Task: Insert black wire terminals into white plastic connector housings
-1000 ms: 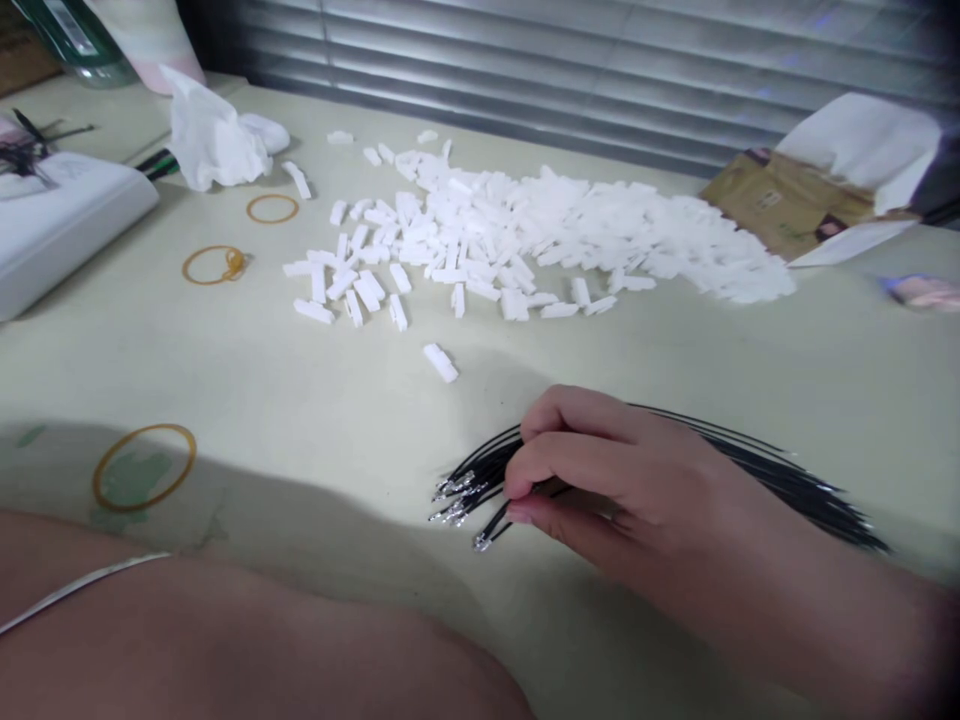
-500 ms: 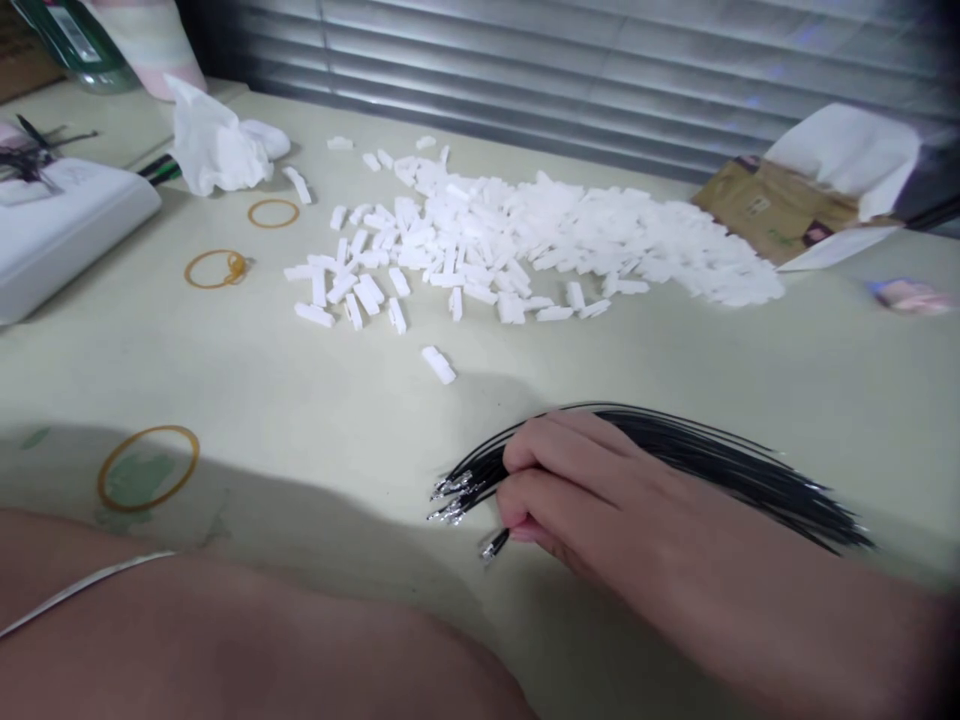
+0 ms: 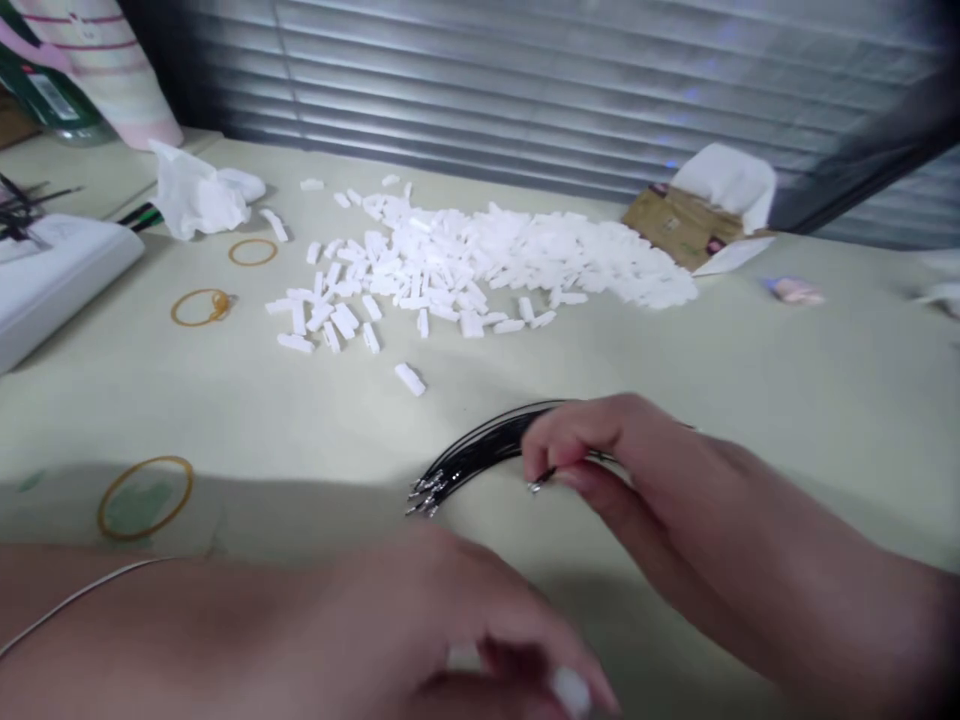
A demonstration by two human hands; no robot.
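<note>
My right hand (image 3: pixel 637 470) pinches a black wire (image 3: pixel 550 473) between thumb and fingers. Its silvery crimped end points left, just past the fingertips. Behind that hand a bundle of black wires (image 3: pixel 480 445) curves across the table, bare metal terminals at its left end; the hand hides much of the rest. My left hand (image 3: pixel 480 620), smeared by motion, is curled at the bottom of the view. White bits show between its fingers, like the white plastic connector housings (image 3: pixel 517 250) heaped farther back. One loose housing (image 3: pixel 410 379) lies in front of the heap.
Several orange rubber bands (image 3: pixel 146 498) lie at left. Crumpled tissue (image 3: pixel 199 195) and a white box-like object (image 3: pixel 60 270) are beyond them, near a striped tumbler (image 3: pixel 112 70). An opened carton (image 3: pixel 690 220) stands by the blinds (image 3: pixel 465 90), with a small pink item (image 3: pixel 796 291) nearby.
My left hand has come into the lower middle, with white bits in its fingers. My right hand has shifted right off the bundle, holding one wire's end. The view has tilted and turned right.
</note>
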